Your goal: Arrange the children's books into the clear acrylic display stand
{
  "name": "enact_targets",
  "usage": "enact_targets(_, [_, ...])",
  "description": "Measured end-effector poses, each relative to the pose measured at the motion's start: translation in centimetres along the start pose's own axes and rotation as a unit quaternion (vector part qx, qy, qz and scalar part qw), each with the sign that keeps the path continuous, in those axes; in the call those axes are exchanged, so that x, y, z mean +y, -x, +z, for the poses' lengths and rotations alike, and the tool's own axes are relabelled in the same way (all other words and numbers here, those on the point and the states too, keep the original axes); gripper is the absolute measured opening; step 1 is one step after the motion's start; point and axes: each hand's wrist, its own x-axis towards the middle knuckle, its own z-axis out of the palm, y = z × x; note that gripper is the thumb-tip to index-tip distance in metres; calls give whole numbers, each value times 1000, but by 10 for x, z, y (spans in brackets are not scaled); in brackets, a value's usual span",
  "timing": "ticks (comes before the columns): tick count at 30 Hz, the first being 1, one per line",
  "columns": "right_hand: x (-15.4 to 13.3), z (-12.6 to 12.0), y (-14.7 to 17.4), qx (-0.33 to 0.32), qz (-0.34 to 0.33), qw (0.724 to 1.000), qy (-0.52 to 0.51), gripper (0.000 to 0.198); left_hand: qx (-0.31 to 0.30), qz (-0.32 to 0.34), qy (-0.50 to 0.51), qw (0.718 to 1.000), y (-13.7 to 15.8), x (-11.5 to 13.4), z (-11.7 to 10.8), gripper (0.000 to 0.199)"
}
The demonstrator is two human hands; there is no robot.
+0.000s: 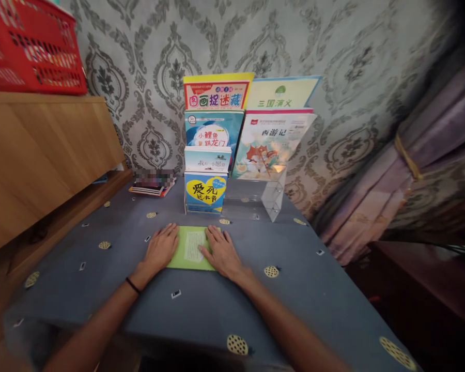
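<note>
A green book (182, 253) with a pale text panel lies flat on the table in front of me. My left hand (163, 246) rests along its left edge, fingers stretched out and pointing away from me. On its right side lies my right hand (223, 252), fingers spread over the edge and the thumb reaching toward the text panel. Just beyond the book stands a clear tiered rack (273, 199). Its left column holds several books, with a blue and yellow book (205, 192) at the front. In the right column, a book with a fox picture (273, 144) leans before a pale green book (282, 93).
A short stack of books (153, 183) lies at the table's back left. The blue tablecloth (294, 310) has a pineapple print. At left, a red basket (42, 51) sits on a wooden cabinet (50, 150). A tied purple curtain (380, 181) hangs at right, beside patterned wallpaper (139, 67).
</note>
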Motion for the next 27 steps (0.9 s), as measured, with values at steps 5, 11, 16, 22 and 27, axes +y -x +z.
enact_targets(5, [0,0,1,9,-3,1000,-10,60,-3,-15,-21,1000,0,4,-4,41])
enact_targets(11, [-5,-5,3,-4,14,1000,-20,61,-6,6,-25,1000,2,5,-4,39])
enact_targets(16, [-7,-10,6,-5,21,999,-30,61,-1,14,-46,999,2,14,0,39])
enact_targets(22, [-7,-11,7,11,23,999,-26,58,-3,74,-12,997,-8,27,14,40])
enact_targets(27, [-6,-9,7,18,15,1000,-18,57,-29,114,34,992,-12,33,21,44])
